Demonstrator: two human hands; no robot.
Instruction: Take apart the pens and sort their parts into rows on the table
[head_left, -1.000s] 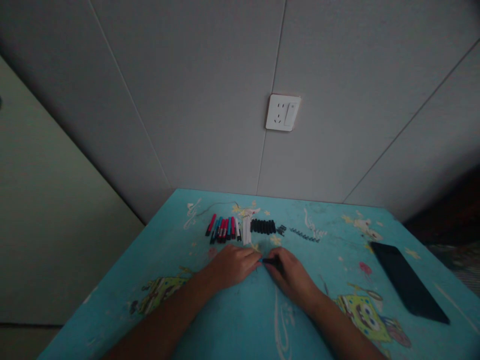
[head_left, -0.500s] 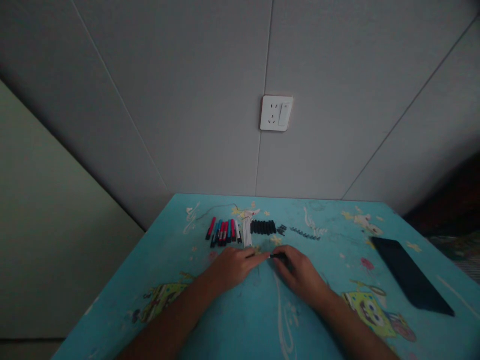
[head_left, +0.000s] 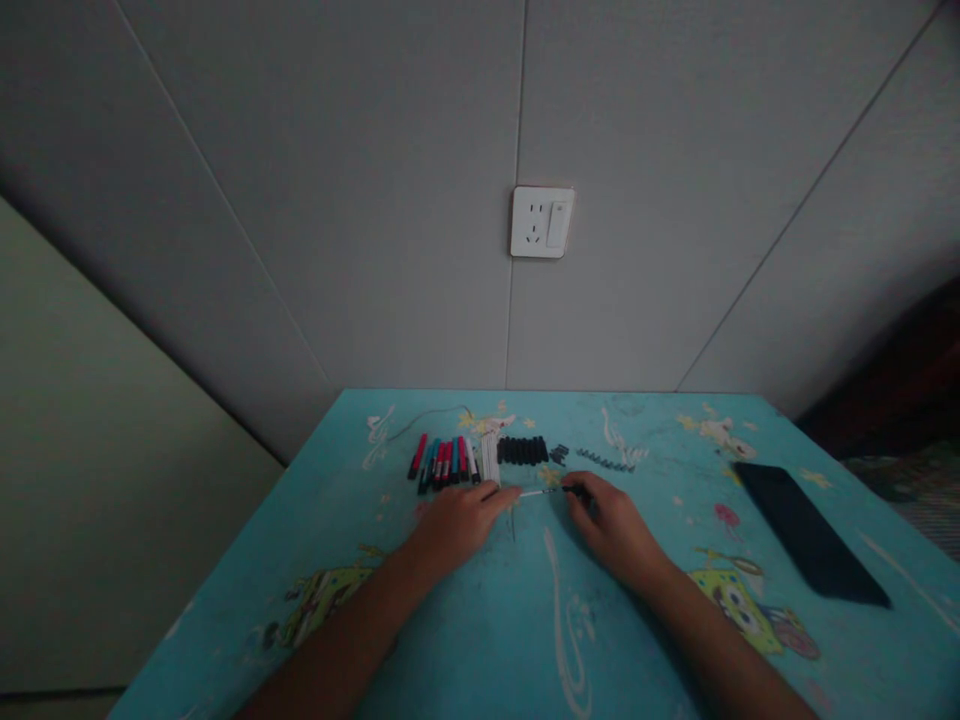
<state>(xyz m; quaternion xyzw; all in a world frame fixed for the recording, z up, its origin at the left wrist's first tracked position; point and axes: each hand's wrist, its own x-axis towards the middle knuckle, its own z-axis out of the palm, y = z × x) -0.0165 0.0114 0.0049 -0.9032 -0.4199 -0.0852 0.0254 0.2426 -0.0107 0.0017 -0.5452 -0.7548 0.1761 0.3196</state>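
My left hand (head_left: pixel 463 515) is closed in a pinch on one end of a thin white rod (head_left: pixel 538 492). Its other end points at my right hand (head_left: pixel 604 515), whose fingers are closed on a small black tube-like piece (head_left: pixel 576 490). Whether the rod still sits inside the black piece is too small to tell. Just beyond my left hand lie red, blue and white markers (head_left: pixel 444 462) with black ends. Beside them is a bundle of similar white rods (head_left: pixel 490 457), then a row of short black tubes (head_left: pixel 523 450).
Small dark pieces (head_left: pixel 559 455) and a slanting line of tiny dark parts (head_left: pixel 606 461) lie right of the black tubes. A flat dark panel (head_left: pixel 810 532) rests on the right of the blue patterned table (head_left: pixel 495 620). Behind stands a wall with a socket (head_left: pixel 542 222).
My hands have drawn apart, the right one moving rightward with the black piece. More of the white rod shows between them. The camera view has shifted slightly.
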